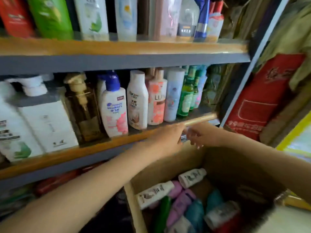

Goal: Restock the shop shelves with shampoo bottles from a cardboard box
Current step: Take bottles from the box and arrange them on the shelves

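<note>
- left hand [165, 137] and right hand [197, 137] meet at shelf edge [104, 143]; small blurred item [183, 137] between them, grip state cannot tell
- judgement: seat bottle upright in gap at 12 o'clock, label forward
- both arms stretched forward
- cardboard box [151, 170] with shampoo bottles [155, 193] at 6 o'clock

Glossy plastic shampoo bottles [114, 106] crowd a shelf [101, 145] edged in smooth, varnished-looking wood over matt grey-painted framing. An amber pump bottle [84, 111] looks translucent, green bottles [186, 98] shine like glass. Below, a matt brown cardboard box [168, 167] holds more smooth plastic bottles [154, 193]. A red bag [262, 98] shows a dull, papery finish.
</note>
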Tool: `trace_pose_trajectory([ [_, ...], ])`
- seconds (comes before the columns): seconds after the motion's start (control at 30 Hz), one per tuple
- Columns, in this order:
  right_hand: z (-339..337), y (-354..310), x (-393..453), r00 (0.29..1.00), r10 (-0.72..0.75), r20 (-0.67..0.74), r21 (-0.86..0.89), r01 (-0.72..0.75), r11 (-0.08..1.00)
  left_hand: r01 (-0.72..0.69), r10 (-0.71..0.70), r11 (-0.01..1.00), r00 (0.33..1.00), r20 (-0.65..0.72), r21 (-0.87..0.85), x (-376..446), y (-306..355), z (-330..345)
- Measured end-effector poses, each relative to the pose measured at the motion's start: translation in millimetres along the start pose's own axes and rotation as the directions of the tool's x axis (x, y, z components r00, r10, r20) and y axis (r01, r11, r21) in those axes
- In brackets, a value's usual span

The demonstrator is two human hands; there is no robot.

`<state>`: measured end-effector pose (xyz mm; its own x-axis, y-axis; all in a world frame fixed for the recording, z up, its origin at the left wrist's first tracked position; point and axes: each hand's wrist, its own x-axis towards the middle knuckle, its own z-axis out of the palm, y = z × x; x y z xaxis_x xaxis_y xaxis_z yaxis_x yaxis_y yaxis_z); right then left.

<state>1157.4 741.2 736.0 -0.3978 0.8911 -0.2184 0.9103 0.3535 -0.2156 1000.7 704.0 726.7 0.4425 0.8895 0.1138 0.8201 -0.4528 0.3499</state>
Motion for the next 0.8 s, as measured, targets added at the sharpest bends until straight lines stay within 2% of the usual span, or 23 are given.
trace_pose_trajectory([
  [0.07, 35, 32, 3, 0.979, 0.051, 0.199, -0.081, -0.035, 0.996, -0.013, 0.003, 0.999, 0.980, 0.199, 0.051, 9, 6, 42],
  [0.13, 68, 55, 12, 0.940, 0.082, 0.332, -0.178, -0.023, 0.984, 0.009, -0.042, 0.995, 0.944, 0.327, 0.101, 13, 5, 76],
  [0.2, 98, 64, 24, 0.894, 0.081, 0.440, -0.242, 0.031, 0.970, 0.039, -0.091, 0.991, 0.898, 0.431, 0.129, 18, 2, 103],
  [0.3, 143, 59, 36, 0.827, -0.016, 0.562, -0.197, 0.152, 0.969, 0.115, -0.179, 0.981, 0.846, 0.503, 0.155, 13, -13, 125],
  [0.47, 224, 40, 53, 0.743, -0.179, 0.645, 0.090, 0.159, 0.983, 0.223, -0.305, 0.952, 0.736, 0.604, 0.208, -5, -42, 147],
  [0.53, 246, 30, 58, 0.722, -0.201, 0.663, 0.111, 0.170, 0.979, 0.262, -0.334, 0.943, 0.711, 0.619, 0.208, -13, -53, 151],
  [0.63, 263, 27, 60, 0.750, -0.212, 0.626, 0.132, 0.165, 0.977, 0.312, -0.361, 0.931, 0.695, 0.622, 0.192, -23, -66, 158],
  [0.8, 230, 26, 55, 0.732, -0.276, 0.623, 0.111, 0.267, 0.957, 0.333, -0.338, 0.934, 0.702, 0.627, 0.130, -30, -69, 156],
])
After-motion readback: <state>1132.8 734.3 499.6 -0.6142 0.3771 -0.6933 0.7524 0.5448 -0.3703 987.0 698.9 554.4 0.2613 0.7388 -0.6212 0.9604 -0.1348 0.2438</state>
